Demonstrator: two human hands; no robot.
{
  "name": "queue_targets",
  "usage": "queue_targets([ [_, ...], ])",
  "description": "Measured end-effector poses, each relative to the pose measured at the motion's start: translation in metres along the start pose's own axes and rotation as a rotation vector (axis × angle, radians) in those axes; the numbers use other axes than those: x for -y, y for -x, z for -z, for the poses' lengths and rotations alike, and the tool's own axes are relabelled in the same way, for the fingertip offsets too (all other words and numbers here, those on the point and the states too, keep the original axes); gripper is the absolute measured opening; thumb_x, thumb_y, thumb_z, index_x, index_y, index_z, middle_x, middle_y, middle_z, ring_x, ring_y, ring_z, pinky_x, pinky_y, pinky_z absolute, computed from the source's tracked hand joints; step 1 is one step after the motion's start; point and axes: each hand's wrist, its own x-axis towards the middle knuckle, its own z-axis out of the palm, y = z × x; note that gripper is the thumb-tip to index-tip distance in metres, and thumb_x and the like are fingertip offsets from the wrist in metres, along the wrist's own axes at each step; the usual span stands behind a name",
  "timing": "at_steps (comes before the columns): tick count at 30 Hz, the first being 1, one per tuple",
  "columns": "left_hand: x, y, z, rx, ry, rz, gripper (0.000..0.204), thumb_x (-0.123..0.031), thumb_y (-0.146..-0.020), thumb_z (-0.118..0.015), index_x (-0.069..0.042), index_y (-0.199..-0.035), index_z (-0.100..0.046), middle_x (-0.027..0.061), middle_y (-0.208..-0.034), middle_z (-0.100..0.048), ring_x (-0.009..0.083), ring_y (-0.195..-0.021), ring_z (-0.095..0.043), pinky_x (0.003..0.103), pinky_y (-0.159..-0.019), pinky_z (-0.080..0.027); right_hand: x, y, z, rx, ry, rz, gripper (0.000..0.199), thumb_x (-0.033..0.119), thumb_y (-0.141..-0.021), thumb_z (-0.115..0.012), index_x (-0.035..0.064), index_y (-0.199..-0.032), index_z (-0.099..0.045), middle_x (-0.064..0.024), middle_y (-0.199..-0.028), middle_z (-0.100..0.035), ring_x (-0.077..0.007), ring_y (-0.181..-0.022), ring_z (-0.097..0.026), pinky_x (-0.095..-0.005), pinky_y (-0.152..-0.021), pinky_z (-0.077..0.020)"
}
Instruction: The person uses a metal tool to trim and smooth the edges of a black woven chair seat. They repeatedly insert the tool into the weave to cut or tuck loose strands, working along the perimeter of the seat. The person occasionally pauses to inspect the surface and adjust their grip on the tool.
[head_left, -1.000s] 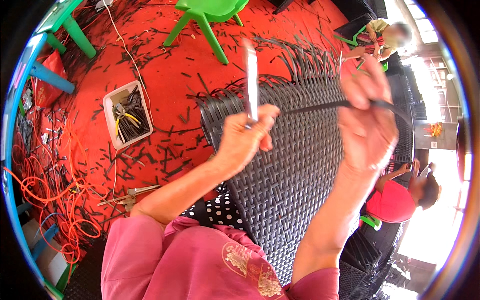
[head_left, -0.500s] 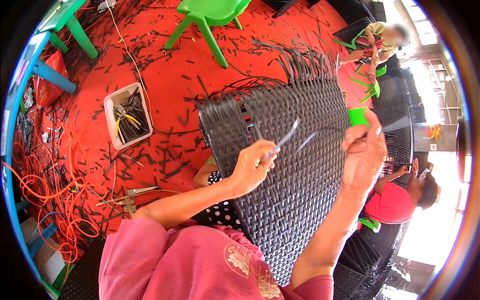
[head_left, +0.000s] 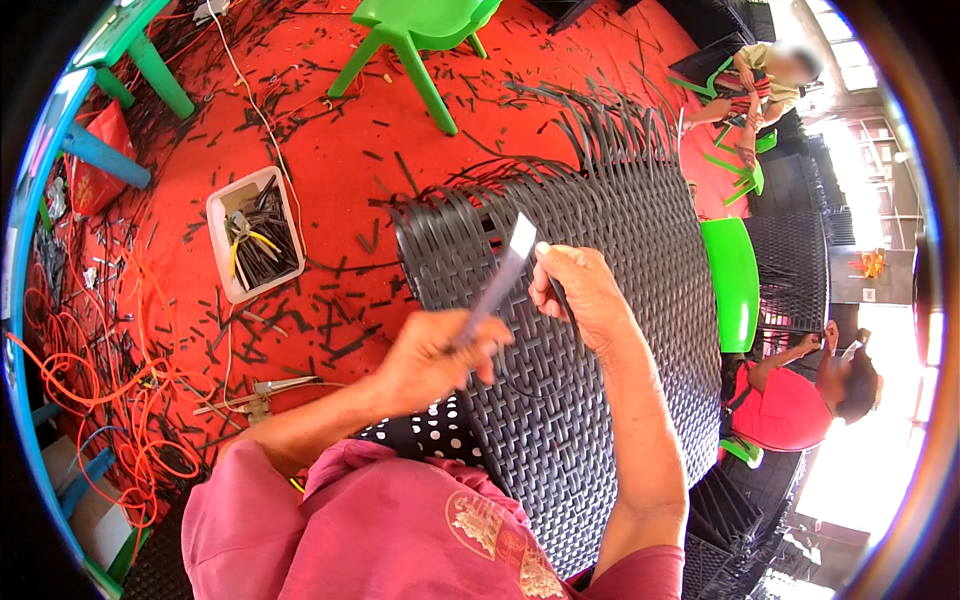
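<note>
A large black woven rattan panel (head_left: 620, 300) lies across my lap, with loose strand ends sticking up along its far edge. My left hand (head_left: 435, 355) is closed on a flat grey strip (head_left: 505, 272) that points up and to the right over the panel. My right hand (head_left: 580, 290) is just right of the strip's tip, fingers curled around a thin black strand against the weave. I wear a pink top.
A white tray (head_left: 255, 245) with pliers and cut strands sits on the red floor at left. Orange cable (head_left: 110, 400) coils at far left. Green chairs (head_left: 415, 30) stand behind. Two other people (head_left: 805, 385) work at right. Cutters (head_left: 262, 392) lie near my left elbow.
Both hands have come down and toward me over the panel. The strip, held upright a second ago, now slants between my hands, which are closer together.
</note>
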Motion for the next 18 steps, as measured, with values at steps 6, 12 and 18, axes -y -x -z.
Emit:
queue_targets([
  [6,-0.022,-0.037,0.063,-0.314,-0.129,-0.07,0.017,-0.013,-0.1,-0.058,-0.003,-0.104,-0.071,0.0019,-0.067,-0.064,0.0021,-0.052,-0.047,0.017,-0.047,-0.034,-0.002,-0.002,-0.001,-0.026,-0.05,0.085,0.042,0.045,-0.101,-0.053,0.0066,-0.084,-0.062,-0.0001,-0.057,-0.053,-0.0064,-0.047,-0.045,-0.0219,-0.042,-0.0325],
  [12,-0.012,-0.058,0.047,-0.104,0.117,-0.271,0.035,0.014,-0.078,-0.066,-0.002,-0.11,-0.07,0.0049,-0.117,-0.06,0.0055,-0.073,-0.059,0.021,-0.065,-0.051,0.031,-0.004,-0.005,-0.082,-0.13,0.227,0.044,0.046,-0.103,-0.049,0.0038,-0.103,-0.063,-0.0018,-0.068,-0.058,-0.0044,-0.052,-0.047,-0.0186,-0.042,-0.0336],
  [18,-0.007,-0.069,0.016,0.003,0.269,-0.204,0.016,0.002,-0.088,-0.068,0.0,-0.104,-0.071,0.0103,-0.113,-0.068,0.0104,-0.078,-0.064,0.021,-0.062,-0.051,0.081,-0.019,-0.026,-0.111,-0.409,0.51,0.038,0.037,-0.105,-0.048,0.0024,-0.104,-0.064,-0.0019,-0.073,-0.062,-0.006,-0.056,-0.054,-0.0206,-0.048,-0.0447],
])
